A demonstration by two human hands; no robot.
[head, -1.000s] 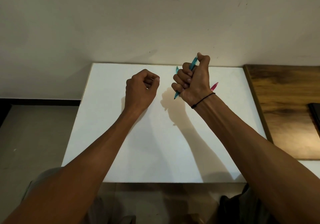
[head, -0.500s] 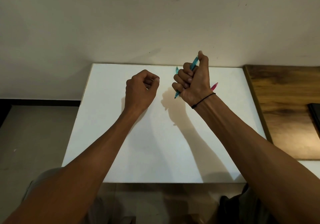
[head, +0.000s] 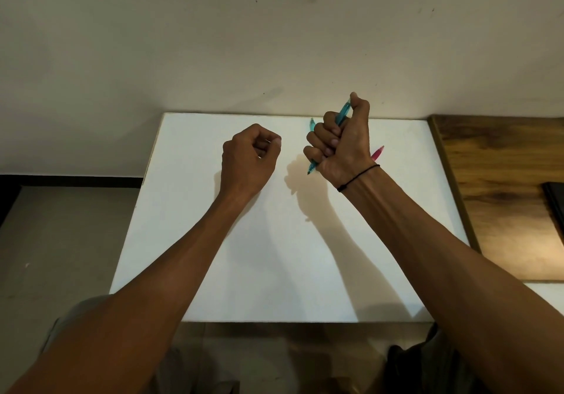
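White rectangular surface (head: 274,265). Left grip (head: 248,155), a bare hand: curled in a fist, nothing visible inside. Right grip (head: 341,146): fingers wrapped round a slim translucent teal plastic pen (head: 344,113), held above the surface, tip down. Pen likely light, stiff, smooth; best taken mid-barrel. Pink plastic pen (head: 377,152) lies beyond. Thumb now sits closer over the teal pen's top than a second ago.

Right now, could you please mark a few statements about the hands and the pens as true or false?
1. The right-hand grip holds a teal pen. True.
2. The left-hand grip lies flat on the white table. False: its fingers are curled in a fist.
3. A pink pen shows behind the right-hand grip. True.
4. The wooden board lies left of the table. False: it lies on the right.
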